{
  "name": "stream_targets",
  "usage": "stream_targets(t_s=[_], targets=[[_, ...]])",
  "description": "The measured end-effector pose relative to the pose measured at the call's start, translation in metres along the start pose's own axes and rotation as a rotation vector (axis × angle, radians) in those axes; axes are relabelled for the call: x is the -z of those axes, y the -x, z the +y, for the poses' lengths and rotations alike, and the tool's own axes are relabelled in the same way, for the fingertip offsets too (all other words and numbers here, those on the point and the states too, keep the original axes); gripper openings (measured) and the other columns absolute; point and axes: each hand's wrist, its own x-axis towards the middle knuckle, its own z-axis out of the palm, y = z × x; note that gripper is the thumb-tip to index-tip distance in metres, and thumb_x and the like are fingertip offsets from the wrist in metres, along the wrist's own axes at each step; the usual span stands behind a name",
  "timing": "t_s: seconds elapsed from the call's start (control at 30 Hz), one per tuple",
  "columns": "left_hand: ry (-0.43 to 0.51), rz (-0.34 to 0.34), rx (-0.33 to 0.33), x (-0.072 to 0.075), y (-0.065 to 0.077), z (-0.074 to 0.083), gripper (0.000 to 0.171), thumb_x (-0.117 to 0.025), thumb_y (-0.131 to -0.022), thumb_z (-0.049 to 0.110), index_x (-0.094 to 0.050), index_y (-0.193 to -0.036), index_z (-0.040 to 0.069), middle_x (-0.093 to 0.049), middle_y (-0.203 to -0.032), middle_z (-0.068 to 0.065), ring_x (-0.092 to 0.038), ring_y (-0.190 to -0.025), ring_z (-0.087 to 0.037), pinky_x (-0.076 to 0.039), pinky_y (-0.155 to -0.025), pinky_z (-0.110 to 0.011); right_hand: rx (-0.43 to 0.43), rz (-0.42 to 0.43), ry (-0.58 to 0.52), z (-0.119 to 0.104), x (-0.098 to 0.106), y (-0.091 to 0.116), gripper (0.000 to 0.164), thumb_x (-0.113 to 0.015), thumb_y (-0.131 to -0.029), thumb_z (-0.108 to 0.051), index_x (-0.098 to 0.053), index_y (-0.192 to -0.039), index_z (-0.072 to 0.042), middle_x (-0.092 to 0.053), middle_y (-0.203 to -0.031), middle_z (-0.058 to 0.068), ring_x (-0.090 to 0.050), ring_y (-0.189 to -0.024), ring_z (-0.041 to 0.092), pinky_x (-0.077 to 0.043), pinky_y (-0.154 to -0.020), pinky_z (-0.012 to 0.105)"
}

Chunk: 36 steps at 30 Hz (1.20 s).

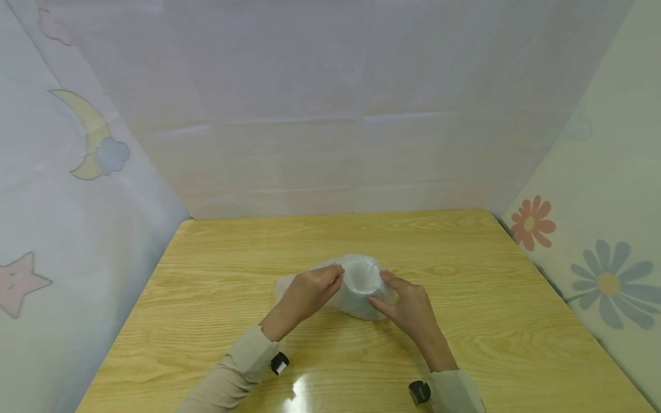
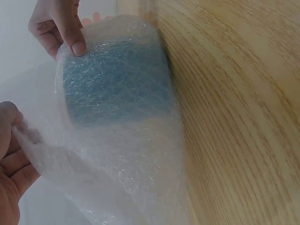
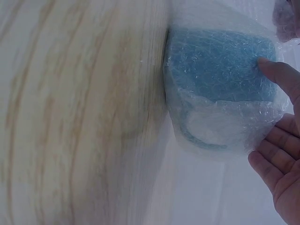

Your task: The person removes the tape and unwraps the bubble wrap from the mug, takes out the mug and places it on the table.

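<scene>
A light blue mug (image 3: 220,63) stands on the table, wrapped in clear bubble wrap (image 2: 136,164). Its round white opening shows from above in the head view, and its handle (image 3: 206,143) bulges under the wrap in the right wrist view. My left hand (image 1: 311,289) pinches the edge of the bubble wrap beside the rim. From the other side, my right hand (image 1: 411,304) grips the wrapped mug, thumb on the near side and fingers around the far side. A loose length of wrap stretches left behind the left hand.
The wooden table (image 1: 232,246) has a rounded back edge. A pale sheet (image 1: 289,155) hangs behind it, and printed sheets with a moon (image 1: 95,140) and flowers (image 1: 608,284) stand at the sides. Each sleeve cuff has a small black device (image 1: 279,363) by it.
</scene>
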Motion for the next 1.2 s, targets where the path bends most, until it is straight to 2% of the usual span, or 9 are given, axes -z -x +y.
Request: stream_targets(t_s=[0.17, 0.33, 0.53, 0.83, 1.2], targets=[[-0.029, -0.001, -0.021, 0.004, -0.001, 0.001, 0.019, -0.075, -0.081, 0.003, -0.069, -0.100, 0.003, -0.071, -0.099, -0.010, -0.070, -0.085, -0.017, -0.055, -0.066, -0.019, 0.001, 0.004, 0.010, -0.001, 0.000, -0.001, 0.059, -0.090, -0.068, -0.022, -0.067, -0.111, 0.011, -0.066, -0.109, 0.022, -0.066, -0.096, 0.037, -0.057, -0.074, 0.043], [-0.003, -0.037, -0.089, 0.010, -0.001, 0.001, 0.025, -0.078, -0.079, 0.002, -0.070, -0.102, 0.002, -0.070, -0.107, -0.011, -0.067, -0.101, -0.020, -0.053, -0.080, -0.021, -0.019, -0.018, 0.000, -0.002, 0.002, -0.001, 0.059, -0.089, -0.070, -0.024, -0.067, -0.112, 0.010, -0.065, -0.111, 0.021, -0.065, -0.097, 0.036, -0.057, -0.075, 0.042], [-0.028, -0.061, -0.167, 0.014, 0.001, 0.001, 0.023, -0.082, -0.075, 0.001, -0.073, -0.096, 0.004, -0.068, -0.113, -0.013, -0.065, -0.105, -0.021, -0.049, -0.088, -0.021, -0.008, -0.022, -0.004, -0.001, 0.003, -0.001, 0.059, -0.089, -0.070, -0.024, -0.067, -0.112, 0.011, -0.065, -0.111, 0.023, -0.065, -0.096, 0.037, -0.057, -0.074, 0.042], [-0.083, -0.122, -0.166, 0.016, 0.001, 0.000, 0.028, -0.081, -0.078, 0.005, -0.075, -0.104, 0.003, -0.067, -0.116, -0.012, -0.064, -0.107, -0.019, -0.050, -0.087, -0.022, 0.004, 0.000, -0.009, 0.001, 0.000, 0.001, 0.058, -0.090, -0.068, -0.021, -0.067, -0.111, 0.012, -0.065, -0.109, 0.024, -0.065, -0.096, 0.037, -0.057, -0.074, 0.042], [-0.025, -0.074, -0.139, 0.015, 0.001, -0.002, 0.031, -0.079, -0.076, -0.002, -0.073, -0.107, -0.001, -0.068, -0.114, -0.013, -0.066, -0.102, -0.019, -0.051, -0.084, -0.018, -0.013, -0.003, -0.024, 0.001, 0.000, 0.001, 0.059, -0.090, -0.069, -0.022, -0.067, -0.111, 0.012, -0.065, -0.111, 0.023, -0.065, -0.099, 0.037, -0.056, -0.076, 0.042]])
